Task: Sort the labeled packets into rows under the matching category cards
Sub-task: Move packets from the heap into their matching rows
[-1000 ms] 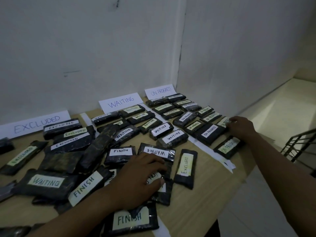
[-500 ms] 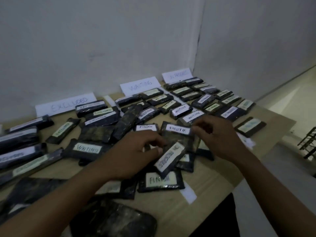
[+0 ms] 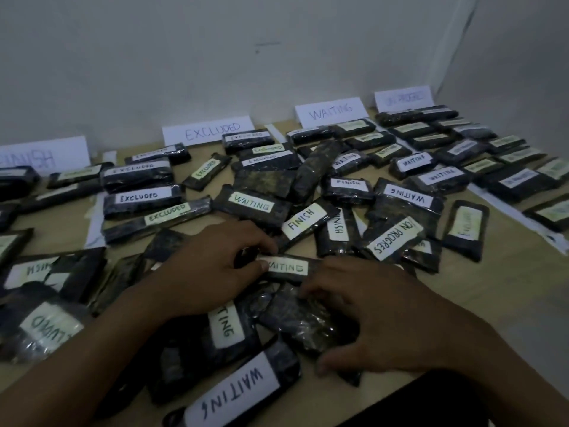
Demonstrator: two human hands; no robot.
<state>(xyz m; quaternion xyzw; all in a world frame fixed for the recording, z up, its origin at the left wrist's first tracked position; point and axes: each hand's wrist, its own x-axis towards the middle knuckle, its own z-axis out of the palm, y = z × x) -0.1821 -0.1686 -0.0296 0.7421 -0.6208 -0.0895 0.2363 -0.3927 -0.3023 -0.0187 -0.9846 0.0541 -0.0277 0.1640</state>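
Note:
Four white category cards lean on the wall: FINISH (image 3: 40,155), EXCLUDED (image 3: 212,132), WAITING (image 3: 331,110) and ON PROGRESS (image 3: 403,98). Rows of dark labelled packets lie below them, and a loose heap fills the table's middle and near side. My left hand (image 3: 215,266) pinches the left end of a narrow WAITING packet (image 3: 288,268) in the heap. My right hand (image 3: 378,318) curls over a dark packet with no label showing (image 3: 304,318), with the thumb at its near edge. An ON PROGRES packet (image 3: 392,238) lies tilted just beyond my right hand.
The wooden table (image 3: 492,288) shows bare wood at the near right. White paper strips (image 3: 508,208) divide the rows. Other WAITING packets (image 3: 234,392) lie at the near edge, and FINISH packets (image 3: 304,220) lie mixed into the heap. Walls meet in a corner at the far right.
The view swung left and down. Both hands left the ON PROGRES packet and came nearer. My left hand now pinches a WAITING packet and my right hand covers an unlabelled one.

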